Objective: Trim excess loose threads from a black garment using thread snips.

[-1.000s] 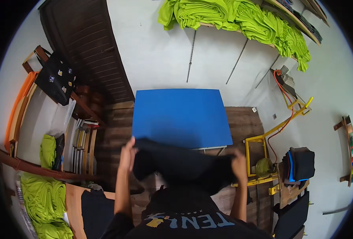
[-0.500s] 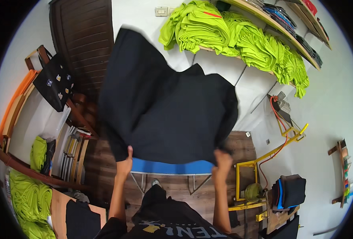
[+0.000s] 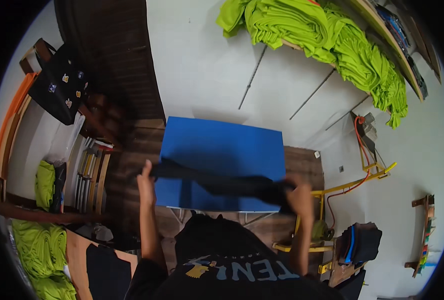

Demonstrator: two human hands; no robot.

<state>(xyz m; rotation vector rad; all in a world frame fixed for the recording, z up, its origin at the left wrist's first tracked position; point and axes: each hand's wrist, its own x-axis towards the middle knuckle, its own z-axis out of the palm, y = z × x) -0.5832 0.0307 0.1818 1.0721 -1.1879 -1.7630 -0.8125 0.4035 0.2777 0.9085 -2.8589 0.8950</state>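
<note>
A black cloth (image 3: 227,183) stretches between my two hands in a narrow, motion-blurred band across the blue tabletop (image 3: 222,140). My left hand (image 3: 147,182) grips its left end at the table's left edge. My right hand (image 3: 300,199), smeared by movement, holds the other end at the table's right edge. Whether the cloth rests on the tabletop or hangs just above it I cannot tell. My black-shirted body fills the lower middle, below the table.
Lime-green garment piles sit on a wall shelf (image 3: 302,30) and at lower left (image 3: 39,250). A dark door (image 3: 107,60) is behind left, beside a rack with a black bag (image 3: 57,95). Right are a yellow metal frame (image 3: 342,187) and stacked dark fabric (image 3: 362,242).
Half a second ago the cloth billowed high and wide before me, hiding most of the table. It has dropped to a low band, exposing the tabletop, and both hands have spread slightly apart.
</note>
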